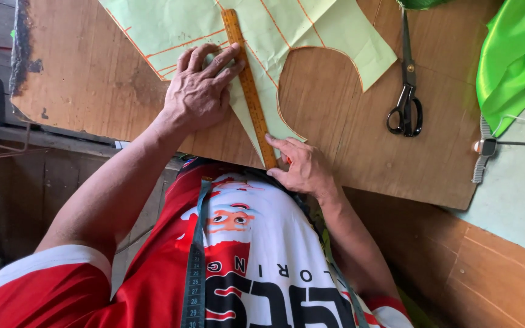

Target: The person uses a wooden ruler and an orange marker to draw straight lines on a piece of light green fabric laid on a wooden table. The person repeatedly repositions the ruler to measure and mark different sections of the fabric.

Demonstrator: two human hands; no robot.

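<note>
Head view looks straight down on the left hand [200, 91], which lies flat with fingers spread, pressing the wooden ruler [249, 88] and the pale green paper pattern [274, 36] against the wooden tabletop [347, 133]; its grip is open, palm down, clasping nothing. The right hand [302, 165] sits at the ruler's near end, by the tabletop's near edge, fingers curled against the ruler tip; whether they pinch a marking tool cannot be told. Orange lines cross the pattern, which has a curved cut-out beside the ruler. Toward the right edge lie black scissors [406, 100], closed, well apart from both hands. Bright green cloth [511, 54] drapes over the far right corner. A tape measure [194, 279] hangs down the person's chest.
</note>
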